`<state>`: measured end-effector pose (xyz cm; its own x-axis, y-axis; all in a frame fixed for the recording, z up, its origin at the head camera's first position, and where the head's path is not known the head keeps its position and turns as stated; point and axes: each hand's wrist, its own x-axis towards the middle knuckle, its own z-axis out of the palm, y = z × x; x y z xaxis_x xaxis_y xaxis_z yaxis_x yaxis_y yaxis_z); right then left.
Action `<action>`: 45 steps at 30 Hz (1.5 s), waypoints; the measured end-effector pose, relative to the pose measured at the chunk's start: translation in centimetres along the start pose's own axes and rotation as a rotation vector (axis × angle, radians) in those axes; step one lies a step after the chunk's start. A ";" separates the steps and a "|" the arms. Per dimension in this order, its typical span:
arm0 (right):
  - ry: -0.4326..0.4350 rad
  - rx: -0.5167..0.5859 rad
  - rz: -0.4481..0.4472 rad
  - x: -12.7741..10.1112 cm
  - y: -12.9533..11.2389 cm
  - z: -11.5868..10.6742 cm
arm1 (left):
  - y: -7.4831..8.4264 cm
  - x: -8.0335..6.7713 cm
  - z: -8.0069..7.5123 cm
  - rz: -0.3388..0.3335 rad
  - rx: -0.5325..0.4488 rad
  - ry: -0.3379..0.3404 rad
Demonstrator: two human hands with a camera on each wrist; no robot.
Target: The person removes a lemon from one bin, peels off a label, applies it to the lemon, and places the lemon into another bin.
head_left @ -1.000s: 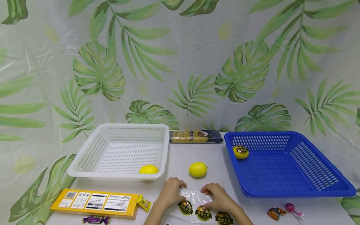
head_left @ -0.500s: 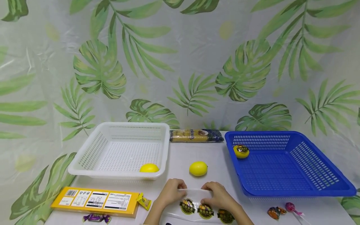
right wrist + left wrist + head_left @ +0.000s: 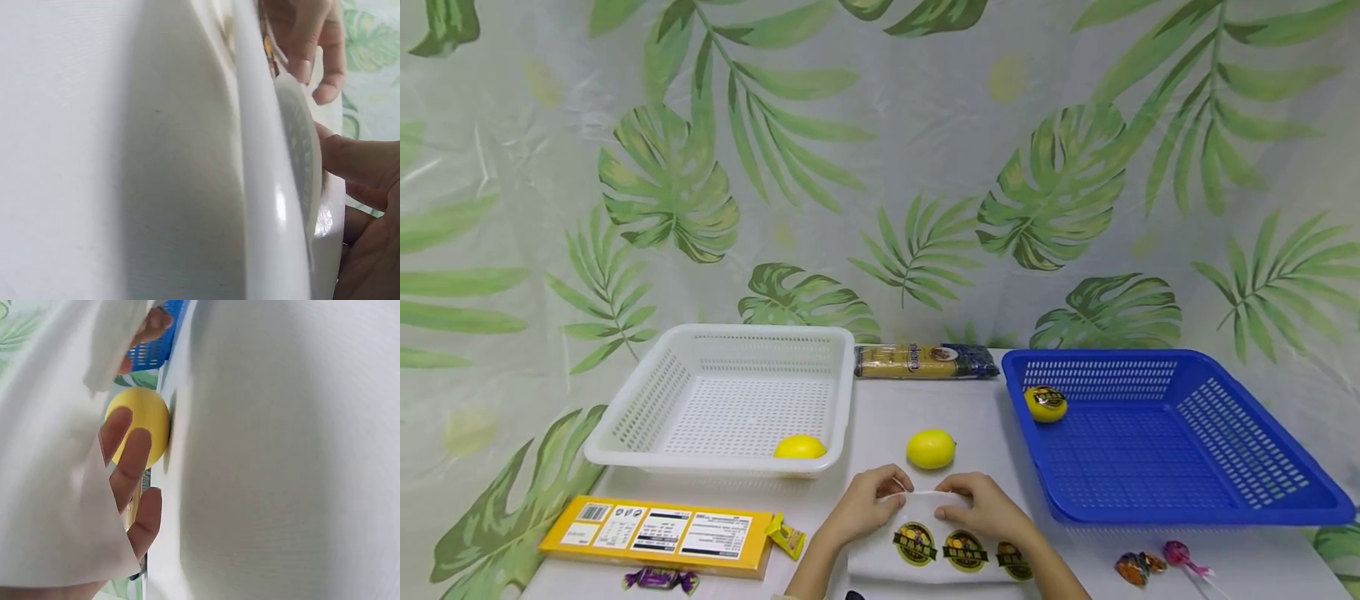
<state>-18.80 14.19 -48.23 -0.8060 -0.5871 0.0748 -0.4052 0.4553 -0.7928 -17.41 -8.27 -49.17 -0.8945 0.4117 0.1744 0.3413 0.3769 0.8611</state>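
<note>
Hands at the worktop's near edge: left hand [image 3: 867, 506] and right hand [image 3: 987, 510] each pinch the far edge of a sticker sheet [image 3: 936, 548]. Thin, glossy and floppy, it likely handles best gripped by its edges, a lemon [image 3: 931, 448] lying just beyond.

I see both hands, left hand [image 3: 867, 507] and right hand [image 3: 987, 508], pinching a sticker sheet [image 3: 942, 546]. A lemon [image 3: 931, 448] sits just beyond them.

print on the round labels of the sticker sheet [image 3: 934, 547] too small to read, its near edge cut off below; wrist views mostly blocked by blurred white sheet.
</note>
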 end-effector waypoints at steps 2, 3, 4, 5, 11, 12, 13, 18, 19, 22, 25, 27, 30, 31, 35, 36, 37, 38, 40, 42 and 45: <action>0.003 -0.006 -0.016 0.0 -0.2 -0.3 | 0.1 -0.1 0.1 0.045 0.070 0.006; 0.006 -0.012 -0.019 0.0 -0.3 -0.4 | 0.2 -0.1 0.2 0.068 0.106 0.009; 0.009 -0.015 -0.021 0.0 -0.3 -0.5 | 0.3 -0.1 0.2 0.081 0.141 0.012; 0.011 -0.013 -0.020 0.0 -0.4 -0.6 | 0.3 -0.2 0.3 0.093 0.173 0.018; 0.018 0.031 0.009 0.0 -0.7 -0.7 | 0.4 -0.1 0.6 0.131 0.288 0.030; 0.018 0.039 0.012 0.0 -0.7 -0.7 | 0.4 -0.1 0.6 0.131 0.279 0.025; 0.019 0.045 0.015 0.1 -0.7 -0.7 | 0.4 -0.1 0.6 0.127 0.253 0.019; 0.019 0.065 0.015 0.2 -0.5 -0.6 | 0.1 0.0 0.5 0.060 0.037 0.014; 0.018 0.067 0.011 0.2 -0.4 -0.6 | 0.1 -0.1 0.4 0.040 -0.006 0.016; 0.018 0.080 0.004 0.2 -0.2 -0.7 | 0.1 -0.1 0.1 -0.006 -0.087 0.016; 0.016 0.104 -0.002 0.2 -0.1 -0.7 | 0.2 -0.1 -0.1 -0.014 -0.099 -0.004; 0.019 0.112 -0.003 0.2 0.0 -0.7 | 0.3 -0.1 -0.1 0.006 -0.045 -0.022; 0.037 0.112 -0.005 0.1 0.0 -0.7 | 0.5 -0.2 0.0 0.063 0.073 -0.048; 0.046 0.106 -0.005 0.1 0.0 -0.7 | 0.5 -0.3 0.1 0.085 0.112 -0.054; 0.060 0.110 0.013 0.0 0.0 -0.7 | 1.0 -0.5 0.2 0.135 0.227 -0.065; 0.061 0.109 0.015 0.0 -0.1 -0.7 | 1.2 -0.6 0.2 0.128 0.249 -0.069; 0.061 0.110 0.016 0.0 -0.1 -0.7 | 1.4 -0.7 0.2 0.110 0.270 -0.071; 0.061 0.112 0.016 0.0 -0.1 -0.7 | 1.6 -0.8 0.2 0.093 0.293 -0.071; 0.063 0.116 0.012 0.1 -0.1 -0.7 | 2.0 -1.0 0.1 0.055 0.327 -0.072; 0.062 0.135 0.013 0.1 -0.1 -0.6 | 2.2 -1.1 0.1 0.029 0.359 -0.077; 0.062 0.160 0.034 0.1 -0.1 -0.5 | 2.2 -1.3 0.2 0.015 0.397 -0.078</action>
<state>-19.05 14.41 -47.80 -0.8453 -0.5284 0.0797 -0.3073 0.3586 -0.8814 -15.48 -7.82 -47.58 -0.8692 0.4756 0.1357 0.4528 0.6551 0.6048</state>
